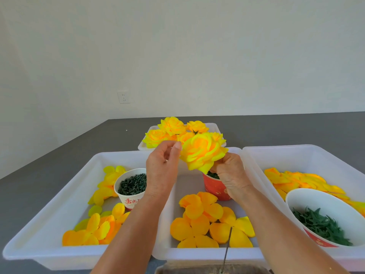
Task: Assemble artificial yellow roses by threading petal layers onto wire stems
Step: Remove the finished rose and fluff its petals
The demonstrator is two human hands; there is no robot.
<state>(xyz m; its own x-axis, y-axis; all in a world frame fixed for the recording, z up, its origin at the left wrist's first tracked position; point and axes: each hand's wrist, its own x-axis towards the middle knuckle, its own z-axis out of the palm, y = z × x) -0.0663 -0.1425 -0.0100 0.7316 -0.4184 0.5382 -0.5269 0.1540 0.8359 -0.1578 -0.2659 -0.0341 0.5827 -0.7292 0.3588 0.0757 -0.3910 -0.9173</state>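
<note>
Nearest the lens, a thin metal wire stem point(227, 252) stands upright, rising from a blurred brownish block at the bottom edge to the flat petal layers point(207, 220) lying in the middle white plastic tray point(197, 253); these are soft orange-yellow fabric discs with rounded lobes. Above them the right hand point(231, 173) curls its fingers under an assembled yellow rose point(201, 153), gripping it from beneath, its ruffled fabric petals bright lemon at the edges and orange in the folds. At the rose's left edge the left hand point(162, 165) has its thumb and forefinger brought together; whether they actually pinch a petal cannot be told. Behind the right hand stands a red paper cup point(214, 187) with dark green pieces inside. In the left tray point(49, 218) a white paper cup point(130, 184) holds small dark green plastic pegs, with loose petals around it. Holding more petals, the right tray point(308, 155) also contains a white bowl point(324, 214) of spiky green calyx pieces. Finished roses point(171, 129) heap in a far tray on the grey tabletop point(59, 155).
</note>
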